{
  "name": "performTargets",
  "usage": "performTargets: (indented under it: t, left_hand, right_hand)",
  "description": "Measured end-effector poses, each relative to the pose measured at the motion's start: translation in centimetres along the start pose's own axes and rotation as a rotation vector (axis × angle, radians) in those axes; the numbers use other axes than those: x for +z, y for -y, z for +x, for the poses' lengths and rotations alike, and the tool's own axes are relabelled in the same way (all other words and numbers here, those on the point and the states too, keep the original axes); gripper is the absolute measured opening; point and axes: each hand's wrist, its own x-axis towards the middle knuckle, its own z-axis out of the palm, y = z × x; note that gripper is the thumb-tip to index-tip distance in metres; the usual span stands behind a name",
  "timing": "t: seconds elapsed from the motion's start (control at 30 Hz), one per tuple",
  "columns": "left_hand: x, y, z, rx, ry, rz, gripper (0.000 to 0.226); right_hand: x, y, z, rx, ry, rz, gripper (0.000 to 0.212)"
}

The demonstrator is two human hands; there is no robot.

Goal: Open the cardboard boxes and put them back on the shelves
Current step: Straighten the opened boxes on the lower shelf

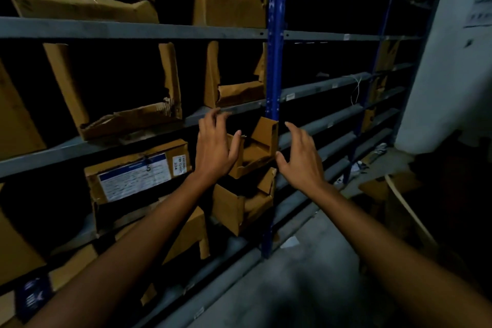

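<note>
Head view: we see both bare hands raised in front of a grey metal rack [133, 30] in dim light. The left hand [213, 146] is open, its fingers spread and slightly curved, and it holds nothing; it lies in front of the left wall of a small cardboard box [257, 150]. The right hand [300, 157] is likewise open and holds nothing, with its thumb just beside the right edge of the same box. We cannot tell whether either hand touches the cardboard. The small cardboard box sits on a middle shelf, between the two hands and right against the blue post [275, 61], with its front open. A second open box [239, 208] sits on the shelf directly below. To the left, a labelled box [138, 170] rests with its front closed. Torn-open boxes [127, 114] occupy the shelves above. A grey floor [306, 274] runs along the foot of the rack.
</note>
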Motion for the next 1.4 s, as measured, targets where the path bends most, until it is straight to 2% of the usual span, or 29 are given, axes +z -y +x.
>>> performTargets:
  t: [0.4, 0.6, 0.7, 0.8, 0.9, 1.07, 1.23, 1.4]
  left_hand:
    - [16.1, 5.2, -1.0, -0.157, 0.19, 0.017, 0.036]
    - [24.6, 7.7, -0.6, -0.243, 0.379, 0.041, 0.013]
    - [28.1, 8.7, -1.2, -0.236, 0.535, 0.098, 0.022]
    - [32.0, 9.7, -2.0, -0.171, 0.708, 0.17, 0.048]
    - [35.5, 10.4, -2.0, -0.225, 0.827, 0.291, 0.069]
    - [38.9, 11.9, -1.5, -0.352, 0.891, 0.447, 0.074]
    - [41.1, 12.4, -1.3, -0.427, 0.953, 0.609, 0.057]
    - [42.2, 13.0, -0.5, -0.519, 0.971, 0.649, 0.039]
  right_hand:
    - [13.2, -11.1, 7.5, -0.005, 0.276, -0.087, 0.069]
    - [20.1, -16.2, 10.8, -0.014, 0.415, -0.124, 0.059]
    - [23.1, -18.8, 12.2, -0.093, 0.514, -0.175, 0.061]
    - [26.1, -21.2, 13.9, -0.199, 0.632, -0.246, 0.069]
    - [29.5, -24.0, 15.6, -0.292, 0.756, -0.296, 0.076]
    - [33.9, -27.8, 17.6, -0.409, 0.911, -0.313, 0.082]
    - [37.0, -29.6, 19.5, -0.519, 0.939, -0.204, 0.059]
    - [39.7, -29.8, 20.5, -0.575, 0.887, -0.158, 0.027]
